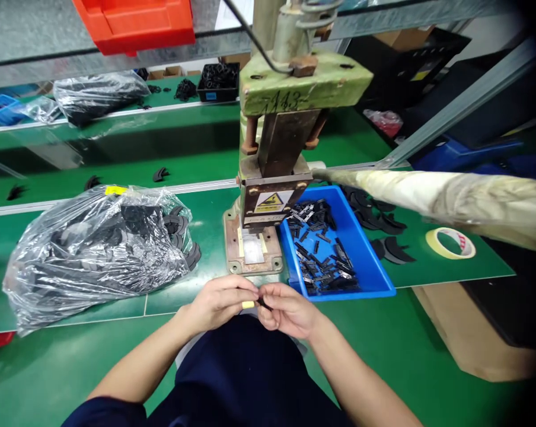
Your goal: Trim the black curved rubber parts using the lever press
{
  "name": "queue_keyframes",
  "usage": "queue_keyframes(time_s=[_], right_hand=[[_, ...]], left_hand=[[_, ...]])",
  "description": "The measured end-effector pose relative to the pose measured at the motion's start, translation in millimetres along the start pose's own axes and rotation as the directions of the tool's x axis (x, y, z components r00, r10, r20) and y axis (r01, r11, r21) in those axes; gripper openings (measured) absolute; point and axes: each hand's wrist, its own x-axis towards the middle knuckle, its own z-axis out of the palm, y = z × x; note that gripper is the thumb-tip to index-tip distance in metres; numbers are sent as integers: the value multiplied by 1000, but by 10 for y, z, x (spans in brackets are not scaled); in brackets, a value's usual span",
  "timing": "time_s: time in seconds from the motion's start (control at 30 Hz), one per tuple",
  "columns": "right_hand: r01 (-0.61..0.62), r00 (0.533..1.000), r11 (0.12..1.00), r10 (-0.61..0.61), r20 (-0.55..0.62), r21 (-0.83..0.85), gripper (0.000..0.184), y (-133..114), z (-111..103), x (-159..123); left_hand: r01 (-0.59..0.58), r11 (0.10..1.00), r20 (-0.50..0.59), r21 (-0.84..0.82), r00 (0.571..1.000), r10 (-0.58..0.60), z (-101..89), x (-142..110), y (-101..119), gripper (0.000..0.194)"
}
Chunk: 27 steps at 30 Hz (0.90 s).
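Close to my body, just in front of the press, my two hands meet with closed fingers. Between the fingertips of my left hand (pixel 223 301) and my right hand (pixel 289 309) is a small black part (pixel 263 303), mostly hidden by the fingers. A yellow band or piece (pixel 248 305) shows at a finger of my left hand. Beyond them stands a green hand press (pixel 303 86) with a warning label on its front block. A small metal plate (pixel 253 249) lies on its base. To the right, a blue bin (pixel 370 276) holds many small black clip-like parts (pixel 321 279).
A clear plastic bag (pixel 94 255) of dark curved pieces lies at left. Right of the bin are more curved black pieces (pixel 390 249) and a tape roll (pixel 450 243). The press's wrapped lever (pixel 428 193) reaches right. An orange bin (pixel 139 24) sits on the shelf above.
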Motion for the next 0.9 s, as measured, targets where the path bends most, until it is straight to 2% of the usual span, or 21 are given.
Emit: queue_keyframes(time_s=[0.1,0.17,0.23,0.33,0.43,0.57,0.7,0.73,0.77,0.8,0.83,0.87,0.9], right_hand=[[-45,999,998,45,-4,46,45,11,-30,38],[-23,998,998,26,-50,65,42,6,-34,48],[34,993,997,-27,-115,62,37,-20,-22,25],[122,979,992,-117,-168,19,32,-100,22,-86],[195,969,980,-200,-145,-49,34,-204,70,-250],[314,937,937,-332,-110,-153,37,-321,71,-462],[415,868,868,-467,-165,-273,35,-492,40,-617],[458,827,825,-532,-182,-331,34,-566,42,-646],[516,756,754,-624,-196,-407,32,-657,48,-672],[586,639,643,-741,-207,-493,29,-759,58,-697],[645,470,493,-858,-206,-584,29,-868,69,-725],[645,296,337,-938,-182,-686,29,-975,80,-757],[592,160,210,-977,-142,-778,32,-1072,88,-797]], left_hand=[[3,1000,35,12,999,-3,-25,24,-23,26],[12,999,13,53,1000,-12,-32,40,-73,23],[63,988,-74,142,996,-53,-41,71,-174,18],[212,922,-244,324,960,-135,-58,153,-435,12],[284,847,-302,450,941,-154,-63,250,-760,17],[254,793,-241,554,961,-139,-56,337,-1079,23],[190,791,-124,581,982,-144,-106,377,-1168,28],[174,798,-91,578,985,-148,-130,386,-1167,29],[161,804,-59,573,986,-155,-155,394,-1163,30],[152,810,-31,567,986,-163,-179,401,-1157,30],[143,815,-6,561,986,-169,-200,407,-1152,29],[132,823,16,553,985,-169,-217,411,-1150,29],[120,831,30,543,986,-162,-228,414,-1150,29]])
